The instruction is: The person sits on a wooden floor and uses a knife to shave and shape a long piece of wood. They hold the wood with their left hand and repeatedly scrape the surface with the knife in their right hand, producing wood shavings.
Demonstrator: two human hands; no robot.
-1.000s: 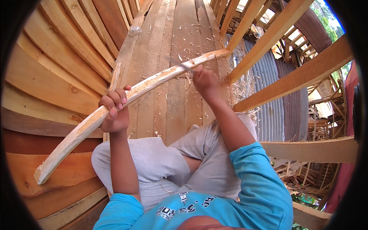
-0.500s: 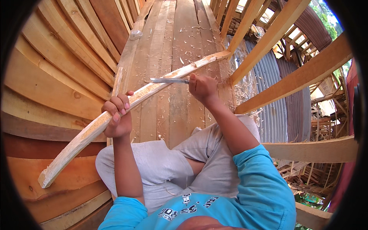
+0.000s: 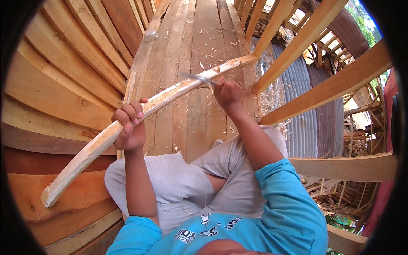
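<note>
nearest you is your one bright blue short-sleeved shirt [image 3: 293,208], with light grey cloth trousers [image 3: 170,170] beyond it, your legs folded in front of you. your left forearm runs almost straight forward, and your left hand [image 3: 131,129] is curled firmly around one long pale wooden pole [image 3: 170,94], fingers wrapped over it with the nails showing. the pole lies slantwise before you: its near end sits low at your left, in front of the boards, and its other end reaches the railing at your right; you cannot tell whether it touches there. your right forearm angles forward and inward, and your right hand [image 3: 228,94] is a tight fist around one thin grey metal knife [image 3: 199,78], its handle mostly hidden. the blade points left across the pole, too blurred to tell whether it meets the wood.

beneath lies a brown wooden plank floor [image 3: 195,123], strewn with many pale curled wood shavings [image 3: 201,64]. along your left stand many overlapping orange-brown wooden boards [image 3: 63,89]; at your right, a pale timber slatted railing [image 3: 297,49], with grey corrugated metal sheeting [image 3: 302,106] beyond it. farther along the floor's left edge sits one small clear rounded object [image 3: 150,35].
</note>
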